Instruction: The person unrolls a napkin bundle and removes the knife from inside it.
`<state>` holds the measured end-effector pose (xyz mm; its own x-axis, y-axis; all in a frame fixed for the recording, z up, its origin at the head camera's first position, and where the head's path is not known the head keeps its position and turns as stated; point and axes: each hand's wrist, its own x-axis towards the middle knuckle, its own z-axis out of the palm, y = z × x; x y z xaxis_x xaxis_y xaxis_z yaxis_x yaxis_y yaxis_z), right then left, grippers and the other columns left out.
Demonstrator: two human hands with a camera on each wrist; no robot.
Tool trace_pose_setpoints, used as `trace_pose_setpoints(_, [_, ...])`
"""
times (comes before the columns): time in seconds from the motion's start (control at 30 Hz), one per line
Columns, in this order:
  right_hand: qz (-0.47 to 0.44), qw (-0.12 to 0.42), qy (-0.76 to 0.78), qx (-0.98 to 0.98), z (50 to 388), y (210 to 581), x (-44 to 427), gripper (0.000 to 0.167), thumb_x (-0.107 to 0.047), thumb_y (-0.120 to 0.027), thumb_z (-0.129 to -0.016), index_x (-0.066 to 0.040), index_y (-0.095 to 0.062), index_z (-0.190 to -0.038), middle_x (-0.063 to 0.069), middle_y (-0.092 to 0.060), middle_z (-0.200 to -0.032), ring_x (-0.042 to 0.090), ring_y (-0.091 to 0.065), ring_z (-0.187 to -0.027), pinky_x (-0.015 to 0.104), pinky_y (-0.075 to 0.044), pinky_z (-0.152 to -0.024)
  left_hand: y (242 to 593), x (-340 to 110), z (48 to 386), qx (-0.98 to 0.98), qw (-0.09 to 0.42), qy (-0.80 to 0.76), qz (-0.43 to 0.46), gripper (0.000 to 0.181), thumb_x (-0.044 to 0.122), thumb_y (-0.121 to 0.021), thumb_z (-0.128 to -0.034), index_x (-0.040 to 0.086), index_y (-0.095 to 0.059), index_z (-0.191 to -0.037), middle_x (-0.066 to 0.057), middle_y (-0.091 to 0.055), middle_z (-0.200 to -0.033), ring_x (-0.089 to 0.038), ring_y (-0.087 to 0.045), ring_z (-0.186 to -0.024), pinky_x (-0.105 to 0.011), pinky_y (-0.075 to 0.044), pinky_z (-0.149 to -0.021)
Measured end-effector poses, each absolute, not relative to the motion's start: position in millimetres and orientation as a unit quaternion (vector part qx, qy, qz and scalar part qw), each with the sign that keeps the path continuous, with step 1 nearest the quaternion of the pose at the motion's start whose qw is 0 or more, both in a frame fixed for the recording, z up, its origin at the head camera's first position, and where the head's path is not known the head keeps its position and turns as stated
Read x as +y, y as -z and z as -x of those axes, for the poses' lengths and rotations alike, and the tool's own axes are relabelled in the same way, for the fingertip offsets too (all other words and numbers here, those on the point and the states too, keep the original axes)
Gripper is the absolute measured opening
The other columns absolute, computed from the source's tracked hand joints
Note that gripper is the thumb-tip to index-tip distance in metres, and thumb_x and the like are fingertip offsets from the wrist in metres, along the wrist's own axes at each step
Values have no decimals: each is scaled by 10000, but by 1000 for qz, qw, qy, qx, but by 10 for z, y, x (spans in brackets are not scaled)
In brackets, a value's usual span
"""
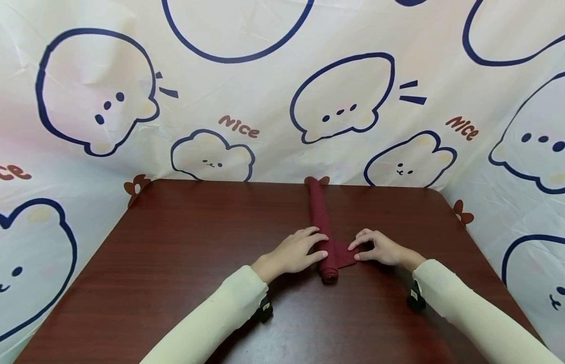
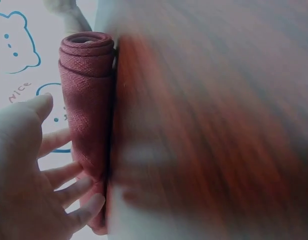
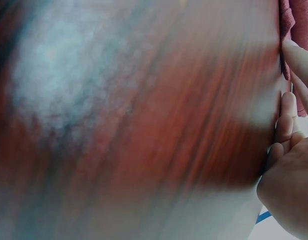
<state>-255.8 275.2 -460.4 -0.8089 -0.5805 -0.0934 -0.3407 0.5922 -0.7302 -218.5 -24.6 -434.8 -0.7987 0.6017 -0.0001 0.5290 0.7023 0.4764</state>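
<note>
Watching this on my feeds from way over here: there's a dark red roll of cloth (image 1: 317, 202) lying lengthwise on the brown wood-grain surface (image 1: 196, 227), a bit right of the middle, its far end right at the back edge and its near end pointing toward the person. A flap (image 1: 344, 256) of the same cloth sticks out on the right side, close to the near end. The hands are apart, one on each side of the roll. My left hand (image 1: 293, 251) comes in from the left with its fingers spread and loosely bent, tips on the cloth, not wrapped round it. The right hand (image 1: 383, 247) is over at the flap's corner, thumb and index finger on the edge; honestly I can't tell if it's a real pinch or just a touch. The left wrist cam gives me a nice look at the coiled layers at one end, while the right one is mostly blurry wood with the cloth edge squeezed in at the side. Both arms are in pale sleeves (image 1: 214, 313), with a small dark gadget (image 1: 265, 309) at the left wrist and another at the right. Behind it all hangs a whitish backdrop (image 1: 273, 96) with blue-outlined cartoon critters and "Nice" printed in brown.
</note>
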Motion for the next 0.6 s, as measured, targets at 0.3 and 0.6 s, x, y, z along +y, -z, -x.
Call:
trace_pose_setpoints(0.3, [265,162,369,876,2544,4602,2757,210,-188,-779,-885,-136,-783,-1088,90,-605,-1134,180,-500,-1081,448,-406,-986,4341,-149,2237,918,60,-243,-308,468,432,-539,-1032,219,-540,-1449,-82,-407,-1597,-304,-400,-1461,-544,-420,-1128])
trace_pose_setpoints(0.6, [269,161,364,877,2557,4595,2752,210,-193,-781,-883,-138,-783,-1086,91,-612,-1142,177,-510,-1078,440,-408,-984,4315,-14,2303,915,43,-247,-317,498,431,-529,-1038,217,-498,-1487,-68,-397,-1608,-290,-376,-1477,-556,-406,-1135])
